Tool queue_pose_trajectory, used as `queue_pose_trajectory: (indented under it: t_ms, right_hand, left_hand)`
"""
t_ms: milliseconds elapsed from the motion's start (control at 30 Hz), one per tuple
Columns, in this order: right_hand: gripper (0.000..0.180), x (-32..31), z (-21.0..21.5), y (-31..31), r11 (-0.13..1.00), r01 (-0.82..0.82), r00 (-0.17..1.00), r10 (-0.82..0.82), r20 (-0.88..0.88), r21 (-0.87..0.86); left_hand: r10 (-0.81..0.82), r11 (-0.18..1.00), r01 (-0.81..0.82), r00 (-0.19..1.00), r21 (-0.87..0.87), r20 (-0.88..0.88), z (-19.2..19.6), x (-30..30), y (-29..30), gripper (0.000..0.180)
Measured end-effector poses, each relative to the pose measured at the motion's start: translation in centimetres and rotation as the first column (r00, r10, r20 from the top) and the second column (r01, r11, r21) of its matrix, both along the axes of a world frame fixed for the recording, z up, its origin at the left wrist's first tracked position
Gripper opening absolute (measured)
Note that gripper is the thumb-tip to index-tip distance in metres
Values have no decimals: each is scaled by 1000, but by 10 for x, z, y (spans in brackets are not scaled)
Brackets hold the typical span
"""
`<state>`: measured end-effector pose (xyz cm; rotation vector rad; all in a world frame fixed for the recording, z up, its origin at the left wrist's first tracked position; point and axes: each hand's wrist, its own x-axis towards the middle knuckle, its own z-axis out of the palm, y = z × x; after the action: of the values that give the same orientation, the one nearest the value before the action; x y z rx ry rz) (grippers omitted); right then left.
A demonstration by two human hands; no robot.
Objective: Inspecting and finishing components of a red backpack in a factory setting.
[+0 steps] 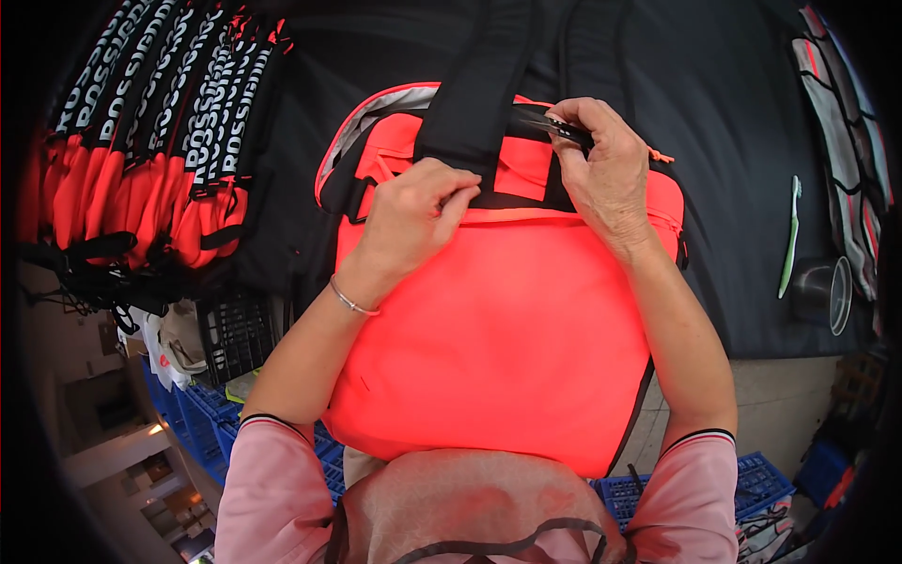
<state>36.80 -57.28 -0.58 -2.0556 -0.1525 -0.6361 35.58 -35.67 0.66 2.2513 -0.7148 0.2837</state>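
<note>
A bright coral-red backpack (498, 338) lies in front of me, its near end against my lap. Two wide black shoulder straps (474, 94) run away from it toward the far side. My left hand (413, 211) is closed in a pinch over the base of the left strap; what lies between the fingertips is too small to tell. In my right hand (611, 174) are small black-handled thread snips (569, 133), their thin metal tip pointing left, above the right strap's base. A grey-lined flap (362, 127) curls up at the bag's far left.
Several red and black bags (160, 141) stand in a row on the dark tabletop at left. A green and white toothbrush (791, 235) and a clear plastic cup (825, 296) lie at right, near folded grey pieces (832, 132). Blue crates (761, 484) sit below the table.
</note>
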Motion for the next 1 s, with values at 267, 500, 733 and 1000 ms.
queue_pose_trajectory:
  t_ms: [267,500,733,1000]
  right_hand:
    - [11,-1,-1,1,1000,2,1000,-3,-13,-29]
    - [11,0,-1,0,999,4,1000,-4,6,-51]
    - [11,0,-2,-2,1000,-8,1000,8,-10,-4]
    - [14,-1,3,-1,997,-32,996,37,-79,66]
  left_hand:
    - [-117,850,52,989,524,91,5,3,-12,9]
    - [-28,868,22,1000,496,4,-4,6,-12,16]
    - [200,980,-200,979,6,-35,-1,-6,1,11]
    - [82,996,-77,992,54,-99,-2,-5,-5,15]
